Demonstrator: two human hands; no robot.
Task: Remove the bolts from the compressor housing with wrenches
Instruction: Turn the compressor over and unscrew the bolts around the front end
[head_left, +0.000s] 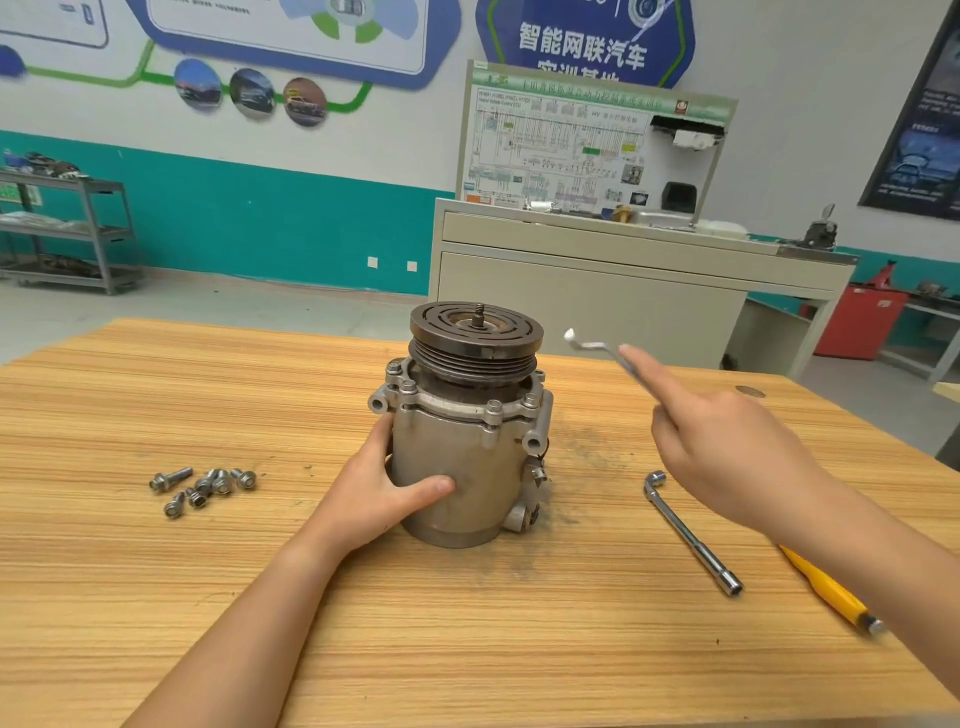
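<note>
Compressor housing (457, 467) stands upright mid-tabletop (156, 405), pulley (475, 332) up. Cast metal, so prob. heavy, rigid, smooth-sided & apt to twist under torque. Best held round the barrel, leaving flange bolts (493, 406) exposed. Left hand (384, 493) wraps the housing's left side, thumb across the front. Right hand (727, 447), raised right of the housing, grips a slim wrench (592, 345), index finger along it. Loose bolts (205, 483) lie left of the housing, L-wrench (691, 535) to its right.

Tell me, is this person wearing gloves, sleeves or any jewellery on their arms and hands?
No. The left hand and right hand are bare, with no gloves or rings showing. The left forearm and right forearm are uncovered as far as the picture reaches: no sleeve, watch or wristband.
</note>
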